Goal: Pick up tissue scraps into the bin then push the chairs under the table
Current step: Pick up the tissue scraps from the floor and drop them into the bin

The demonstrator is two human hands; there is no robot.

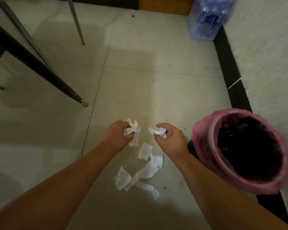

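Note:
My left hand [117, 134] is closed on a crumpled white tissue scrap [133, 131] just above the tiled floor. My right hand [170, 137] grips another white scrap [157, 130] a short way to the right. Several more torn tissue pieces [145, 168] lie on the floor below and between my hands. The bin [211, 165], lined with a pink bag and dark inside, stands to the right of my right hand against the wall.
A black table leg [40, 68] slants down to the floor at the left, with thin grey chair legs [76, 22] behind it. A shrink-wrapped pack of water bottles [206, 19] stands in the far corner. A black skirting strip [231, 77] runs along the white wall.

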